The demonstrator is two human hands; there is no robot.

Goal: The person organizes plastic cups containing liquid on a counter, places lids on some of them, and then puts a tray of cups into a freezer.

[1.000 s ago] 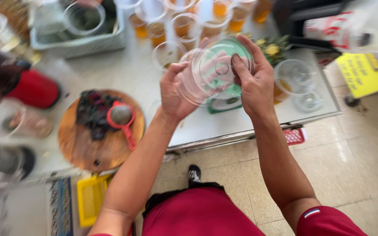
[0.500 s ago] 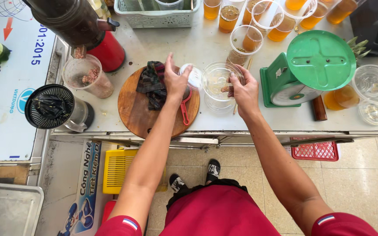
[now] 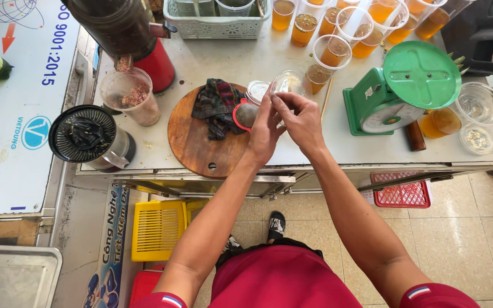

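Both hands have come together since half a second ago. Left hand has left the dark cloth on the round wooden board; right hand meets it. Both grips pinch a clear plastic cup, tilted just above the tabletop, left of the green scale.

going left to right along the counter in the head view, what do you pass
black juicer bowl → clear cup with pulp → round wooden board → left hand → right hand → green scale → empty clear cup
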